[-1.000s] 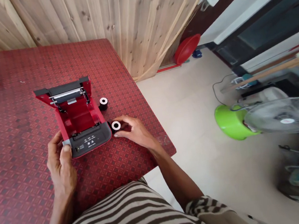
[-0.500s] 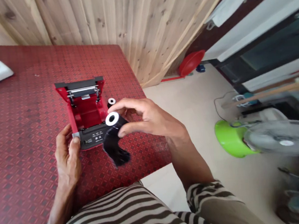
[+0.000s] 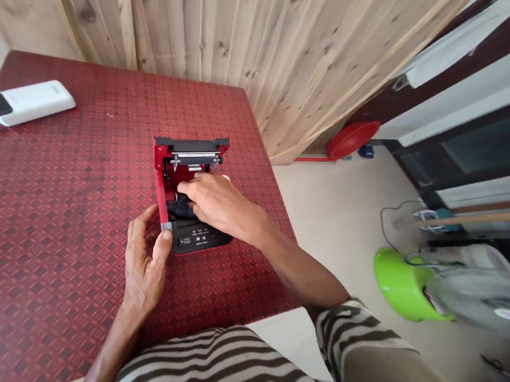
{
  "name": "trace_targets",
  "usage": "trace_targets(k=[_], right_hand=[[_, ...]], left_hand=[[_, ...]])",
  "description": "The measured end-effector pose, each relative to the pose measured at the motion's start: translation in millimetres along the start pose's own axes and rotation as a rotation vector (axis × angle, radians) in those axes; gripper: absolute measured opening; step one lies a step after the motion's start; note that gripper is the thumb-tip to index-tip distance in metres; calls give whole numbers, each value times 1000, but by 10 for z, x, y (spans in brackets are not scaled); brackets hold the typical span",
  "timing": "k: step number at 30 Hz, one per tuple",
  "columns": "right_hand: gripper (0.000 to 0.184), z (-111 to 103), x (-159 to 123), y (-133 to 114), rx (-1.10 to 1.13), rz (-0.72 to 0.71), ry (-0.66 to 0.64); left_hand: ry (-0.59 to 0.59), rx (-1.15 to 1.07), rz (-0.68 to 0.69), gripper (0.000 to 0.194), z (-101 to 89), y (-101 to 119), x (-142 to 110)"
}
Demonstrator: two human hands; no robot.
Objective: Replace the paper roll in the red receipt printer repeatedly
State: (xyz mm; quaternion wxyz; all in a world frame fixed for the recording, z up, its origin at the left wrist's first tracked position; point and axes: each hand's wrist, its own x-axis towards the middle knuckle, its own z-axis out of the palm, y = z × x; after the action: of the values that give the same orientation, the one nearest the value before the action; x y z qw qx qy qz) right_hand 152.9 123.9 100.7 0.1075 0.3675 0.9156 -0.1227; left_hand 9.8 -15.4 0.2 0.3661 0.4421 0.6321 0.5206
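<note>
A small red and black printer [image 3: 196, 236] stands on the red patterned table [image 3: 56, 206] with its lid [image 3: 193, 146] tipped open. My left hand [image 3: 147, 266] grips its front left corner, thumb on the grey edge. My right hand [image 3: 220, 207] reaches into the open red compartment, fingers closed on a black roll [image 3: 179, 208] that sits partly inside. A bit of a second roll [image 3: 226, 177] peeks out behind my right hand.
A white power bank [image 3: 29, 102] with a cable lies at the table's far left. A wood-panelled wall runs behind. On the floor to the right are a red basin [image 3: 352, 138], a green tub [image 3: 402, 288] and a fan [image 3: 495, 305].
My right hand picked the black roll up from beside the printer, lifted it, and has now lowered it into the open compartment. The view shifted right; my left hand kept its grip.
</note>
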Motion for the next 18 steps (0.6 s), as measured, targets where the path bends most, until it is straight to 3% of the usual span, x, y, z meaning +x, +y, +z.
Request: trace_targets(k=[7, 10, 15, 18], right_hand=[[16, 193, 154, 117, 73, -41, 78], [18, 225, 129, 138, 99, -48, 110], [36, 157, -161, 236, 308, -183, 250], [33, 156, -374, 284, 444, -341, 339]], left_hand=[[23, 11, 2, 64, 3, 12, -3], [36, 6, -10, 64, 11, 28, 1], [2, -28, -71, 70, -33, 122, 14], [-35, -22, -91, 71, -143, 159, 58]])
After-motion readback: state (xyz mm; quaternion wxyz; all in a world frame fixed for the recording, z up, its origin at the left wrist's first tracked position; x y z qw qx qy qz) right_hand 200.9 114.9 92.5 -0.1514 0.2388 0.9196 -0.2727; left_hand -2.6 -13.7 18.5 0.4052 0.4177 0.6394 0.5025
